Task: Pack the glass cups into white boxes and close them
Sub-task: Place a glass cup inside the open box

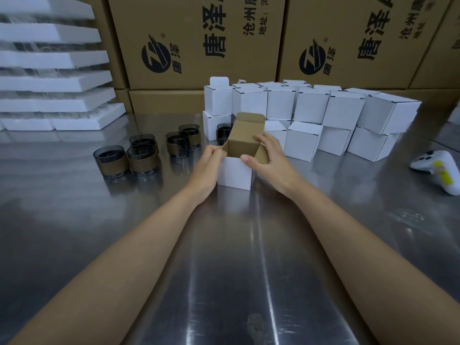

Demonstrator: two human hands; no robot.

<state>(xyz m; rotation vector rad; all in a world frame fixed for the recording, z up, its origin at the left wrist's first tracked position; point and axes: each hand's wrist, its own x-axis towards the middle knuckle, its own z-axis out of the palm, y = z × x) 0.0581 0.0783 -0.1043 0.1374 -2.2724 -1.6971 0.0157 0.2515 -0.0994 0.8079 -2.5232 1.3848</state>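
Nearest to the camera, my left forearm (112,270) and right forearm (373,257) reach forward over the steel table (236,295), which shines and reflects the light. Both hands meet at one white box (235,174) that stands upright on the table, in the middle of my view. Its top is open: the brown lid flap (246,130) stands up at the far side and the two side flaps point outward.

My left hand (207,161) has its fingers curled, and they pinch the left side flap. My right hand (267,151) grips the right upper edge of the box, with the thumb on the near rim and the other fingers bent around the right flap. I cannot tell if a cup is inside, because the interior is dark.

To the left of the box, a group of glass cups (142,158) stands on the table, dark glass with a brown band around each. One more cup (224,131) stands just behind the box. Behind and to the right, a pile of white boxes (343,113) is stacked in two layers. At the right edge lies a white controller (438,168). Brown cartons (199,38) with printed characters form the back wall, and white foam trays (49,78) are stacked at the far left.
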